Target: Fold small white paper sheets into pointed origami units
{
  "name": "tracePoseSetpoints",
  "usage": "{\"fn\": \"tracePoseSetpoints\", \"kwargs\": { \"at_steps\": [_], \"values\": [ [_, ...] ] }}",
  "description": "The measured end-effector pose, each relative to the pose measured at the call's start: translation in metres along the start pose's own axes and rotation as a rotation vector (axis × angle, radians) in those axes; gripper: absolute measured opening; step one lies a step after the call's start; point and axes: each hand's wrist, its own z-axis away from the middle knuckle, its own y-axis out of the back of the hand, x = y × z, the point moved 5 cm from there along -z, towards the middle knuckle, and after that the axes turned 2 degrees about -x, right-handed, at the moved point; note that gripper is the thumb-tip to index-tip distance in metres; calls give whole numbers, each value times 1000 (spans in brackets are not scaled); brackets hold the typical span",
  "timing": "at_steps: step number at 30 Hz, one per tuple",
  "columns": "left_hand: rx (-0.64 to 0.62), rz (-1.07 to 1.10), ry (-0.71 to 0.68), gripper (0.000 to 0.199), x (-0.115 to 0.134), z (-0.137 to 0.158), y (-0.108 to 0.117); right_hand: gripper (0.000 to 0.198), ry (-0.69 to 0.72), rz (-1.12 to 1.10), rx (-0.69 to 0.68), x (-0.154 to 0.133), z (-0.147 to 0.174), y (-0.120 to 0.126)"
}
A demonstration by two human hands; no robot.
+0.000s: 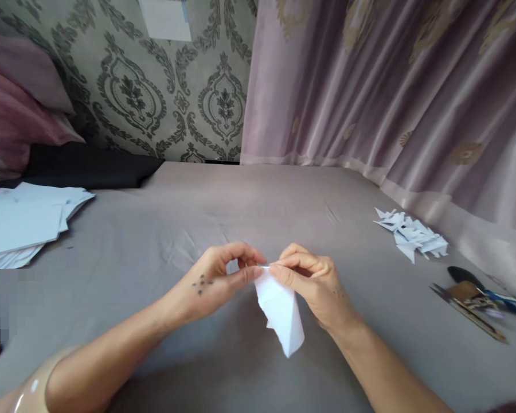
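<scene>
A white piece of paper hangs down between my hands, with folds along it and a ragged left edge. My left hand pinches its top edge between thumb and fingers. Close beside it, my right hand grips the same top edge, thumb toward me. The fingertips of the two hands nearly meet. Behind the thumbs, the far side of the paper's top is hidden. The paper is held above the grey cloth surface.
At the left lies a stack of white paper sheets, with a black cloth behind it. Several folded white paper pieces are heaped at the right. Nearer, scissors and a pointed tool lie together. A pink curtain borders the back right.
</scene>
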Motion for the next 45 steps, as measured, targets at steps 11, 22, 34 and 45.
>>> {"fn": "tracePoseSetpoints", "kwargs": {
  "at_steps": [11,22,34,45],
  "values": [
    [154,-503,-381,15,23,7,6,12,280,243,30,-18,-3,-2],
    [40,-67,-65,35,13,-3,8,24,-65,-264,24,7,-13,4],
    [35,527,224,42,-31,-16,-31,34,-317,-496,317,58,-29,0],
    [353,-162,197,30,-34,-17,13,34,-67,15,236,54,-33,7]
  ]
}}
